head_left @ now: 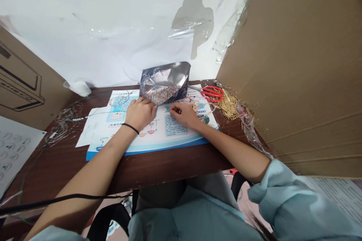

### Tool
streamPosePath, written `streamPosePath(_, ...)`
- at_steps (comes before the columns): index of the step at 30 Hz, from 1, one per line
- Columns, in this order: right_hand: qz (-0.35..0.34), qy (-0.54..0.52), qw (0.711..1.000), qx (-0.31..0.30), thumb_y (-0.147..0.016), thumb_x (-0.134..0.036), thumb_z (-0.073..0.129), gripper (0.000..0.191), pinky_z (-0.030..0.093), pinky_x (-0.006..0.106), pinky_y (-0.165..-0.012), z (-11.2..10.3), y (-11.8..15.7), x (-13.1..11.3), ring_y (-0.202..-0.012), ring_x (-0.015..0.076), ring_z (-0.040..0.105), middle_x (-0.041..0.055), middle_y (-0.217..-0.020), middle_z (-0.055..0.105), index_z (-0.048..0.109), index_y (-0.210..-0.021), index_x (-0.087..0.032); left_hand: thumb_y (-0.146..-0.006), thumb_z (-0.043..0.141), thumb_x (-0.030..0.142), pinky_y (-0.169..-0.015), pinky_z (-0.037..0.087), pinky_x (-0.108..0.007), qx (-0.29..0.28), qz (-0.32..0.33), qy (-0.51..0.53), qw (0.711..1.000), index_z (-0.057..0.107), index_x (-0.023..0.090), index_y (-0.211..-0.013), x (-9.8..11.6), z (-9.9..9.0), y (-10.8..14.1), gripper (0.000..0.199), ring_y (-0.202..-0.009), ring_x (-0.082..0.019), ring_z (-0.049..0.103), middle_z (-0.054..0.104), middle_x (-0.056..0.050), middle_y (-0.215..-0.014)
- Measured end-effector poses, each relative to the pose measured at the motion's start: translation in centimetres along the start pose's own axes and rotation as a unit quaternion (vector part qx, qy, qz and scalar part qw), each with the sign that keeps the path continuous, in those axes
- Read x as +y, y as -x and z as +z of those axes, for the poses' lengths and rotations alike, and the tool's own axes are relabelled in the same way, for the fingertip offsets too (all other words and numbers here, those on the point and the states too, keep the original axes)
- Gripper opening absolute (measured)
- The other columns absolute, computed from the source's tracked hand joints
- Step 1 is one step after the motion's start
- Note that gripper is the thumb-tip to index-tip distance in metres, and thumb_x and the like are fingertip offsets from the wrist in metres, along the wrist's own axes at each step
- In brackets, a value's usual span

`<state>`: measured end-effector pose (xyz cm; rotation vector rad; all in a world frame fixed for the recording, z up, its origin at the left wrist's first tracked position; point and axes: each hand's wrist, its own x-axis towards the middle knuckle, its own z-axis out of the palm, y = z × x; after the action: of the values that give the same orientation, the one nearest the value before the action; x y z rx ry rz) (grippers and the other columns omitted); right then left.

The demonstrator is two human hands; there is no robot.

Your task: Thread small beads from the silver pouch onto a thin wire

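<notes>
A silvery, dark-patterned foil bag (172, 77) of small multicoloured beads (162, 94) lies opened out in front of me. At its near left corner, my left hand (140, 113) rests with its fingers curled and touching the bag's edge; what they grip is hidden. To its right, my right hand (185, 115) hovers low over the printed sheet (147, 141), thumb and forefinger pinched together. Anything in that pinch is too small to make out. A thin thread (106, 113) with white beads (80, 118) on it runs from the left toward my left hand.
Red-handled scissors (212, 93) lie right of the bag, beside a heap of thin golden sticks (228, 104). Tangled clear thread (63, 122) sits at the left. Cardboard walls (305, 64) flank the brown table (169, 171). Crumpled white tissue (81, 87) lies back left.
</notes>
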<state>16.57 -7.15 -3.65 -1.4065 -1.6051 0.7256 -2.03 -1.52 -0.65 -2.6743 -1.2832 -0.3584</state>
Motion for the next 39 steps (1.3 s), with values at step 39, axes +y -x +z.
streamPosePath(39,-0.127,0.087,0.983,0.104,-0.091,-0.016,0.056,0.014,0.045,0.029,-0.075,0.4,0.2,0.4,-0.081,0.0157,0.058,0.0034,-0.087,0.069,0.069,-0.090,-0.020,-0.071,0.081,0.039,-0.072,0.054,-0.028,-0.026,-0.246,0.741,0.625,0.068,0.016,-0.084,3.4,2.2,0.1,0.030,-0.068,-0.012,0.061,0.066,-0.002,-0.072)
